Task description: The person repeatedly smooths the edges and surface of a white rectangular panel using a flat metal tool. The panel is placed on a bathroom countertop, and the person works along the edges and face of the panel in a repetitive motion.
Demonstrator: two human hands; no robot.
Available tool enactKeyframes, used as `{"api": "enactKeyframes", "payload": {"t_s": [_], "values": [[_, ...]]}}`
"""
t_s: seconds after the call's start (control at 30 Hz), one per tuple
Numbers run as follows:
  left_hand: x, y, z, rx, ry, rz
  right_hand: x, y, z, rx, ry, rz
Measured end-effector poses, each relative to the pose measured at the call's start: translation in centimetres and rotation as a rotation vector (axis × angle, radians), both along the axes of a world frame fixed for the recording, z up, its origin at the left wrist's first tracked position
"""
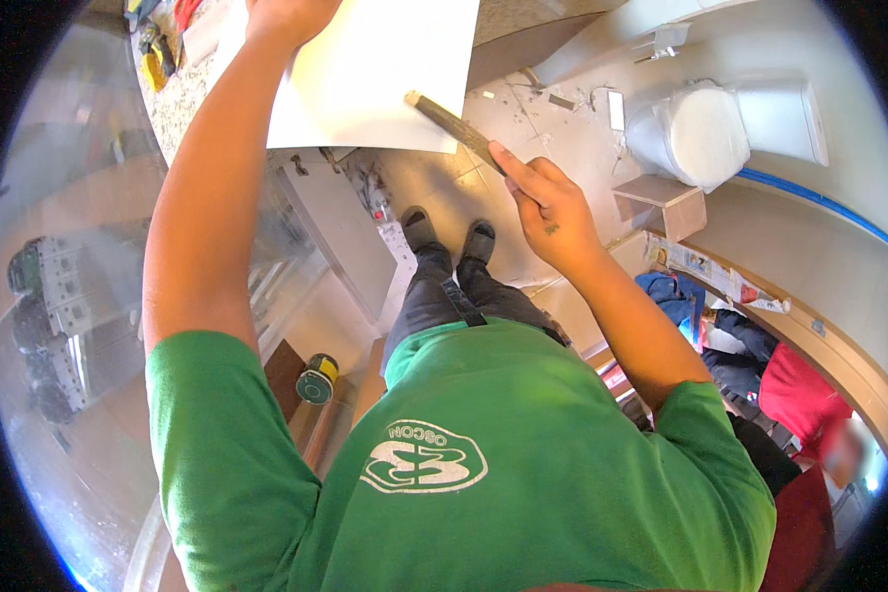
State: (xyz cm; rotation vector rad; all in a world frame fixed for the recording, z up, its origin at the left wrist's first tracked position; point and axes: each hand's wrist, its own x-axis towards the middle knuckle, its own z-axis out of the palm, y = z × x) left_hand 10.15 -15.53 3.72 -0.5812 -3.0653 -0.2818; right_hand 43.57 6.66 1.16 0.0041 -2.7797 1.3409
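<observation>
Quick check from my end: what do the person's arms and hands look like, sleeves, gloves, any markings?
Both arms are bare below short green T-shirt sleeves; no gloves, watch or wristband shows. The right hand has a small dark mark on its back, too small to make out. The left hand is cut by the picture's top edge, so its fingers cannot be seen.

A flat sheet (385,69) is laid on the worktop (183,99) at the top of the view, with the left hand (286,15) pressed on its far left part and small tools (153,49) lying to the left of it. A long narrow tool (454,123) is held in the grip of the right hand (553,212), and its tip is placed on the right lower part of the sheet. A toilet (710,128) is found on the floor (562,138) to the right, a box (666,202) before it, and a small can (317,379) is set low at the left, beside the person's legs.
</observation>
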Motion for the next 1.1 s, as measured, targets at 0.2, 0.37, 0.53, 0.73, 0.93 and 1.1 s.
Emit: {"api": "enactKeyframes", "payload": {"t_s": [0.2,0.37,0.53,0.73,0.93,1.1], "values": [[0.1,0.1,-2.0,-0.054,0.131,0.048,3.4,2.2,0.1,0.015,-0.023,0.007],[-0.6,0.3,-1.2,-0.064,0.03,0.046,3.8,2.8,-1.2,-0.049,-0.019,0.011],[-0.9,0.1,-1.5,-0.071,0.032,0.047,3.3,2.8,-2.9,0.03,-0.008,0.009],[-2.0,-0.6,-4.7,-0.16,0.205,0.04,3.7,3.2,-3.8,-0.085,0.055,0.046],[-1.4,0.0,-2.9,-0.105,0.15,0.056,3.6,2.6,-3.5,-0.1,0.104,-0.001],[-0.6,0.4,-1.9,-0.056,0.147,0.068,3.9,2.3,-3.4,-0.077,0.08,-0.016]]}}
